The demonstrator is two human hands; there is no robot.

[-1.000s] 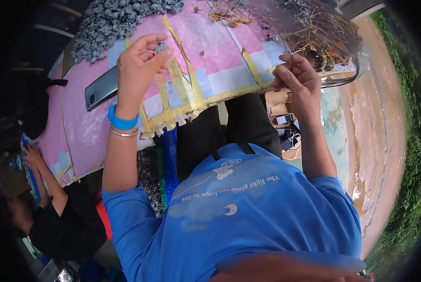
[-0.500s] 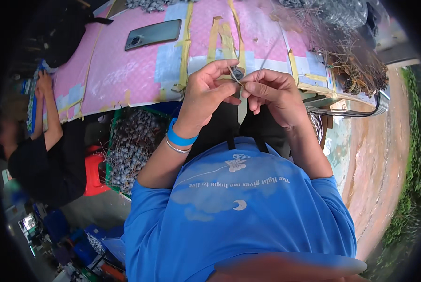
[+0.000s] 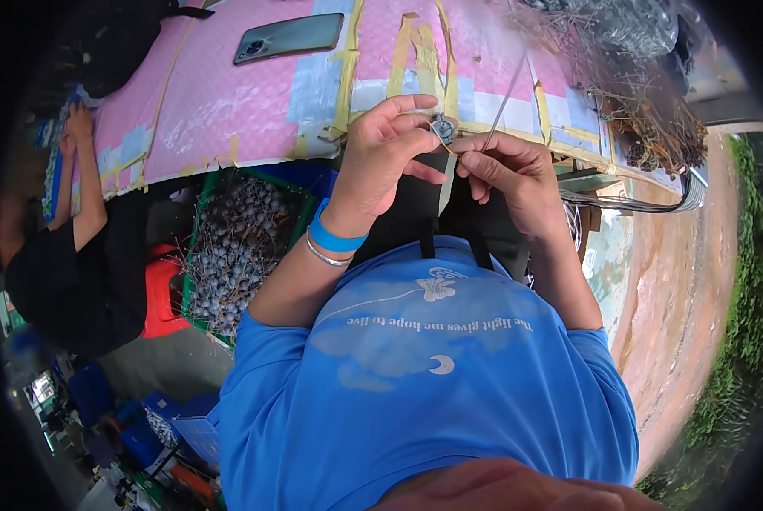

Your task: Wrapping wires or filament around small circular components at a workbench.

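My left hand [image 3: 390, 145] and my right hand [image 3: 509, 170] meet at the near edge of the pink-covered table. Between them runs a thin pale wire-like strand [image 3: 442, 143], bent in a curve. The left thumb and a finger appear to pinch one part of it, while the other fingers spread out. My right thumb and forefinger are closed on its other end. Just behind the strand shows a small grey round piece [image 3: 443, 128]; I cannot tell whether it is held. A long, thin grey stem [image 3: 507, 94] slants up from the right fingers.
A phone [image 3: 287, 38] lies on the taped table cover [image 3: 219, 102]. At the right are dried brown stems [image 3: 654, 128] and clear plastic [image 3: 624, 25]. A green crate [image 3: 195, 230] of grey pods stands beside a red stool [image 3: 161, 298]. At the left works another person [image 3: 66, 281].
The view has shifted a little, with the table sitting higher. My hands have moved slightly apart, and more of the grey round piece shows between them.
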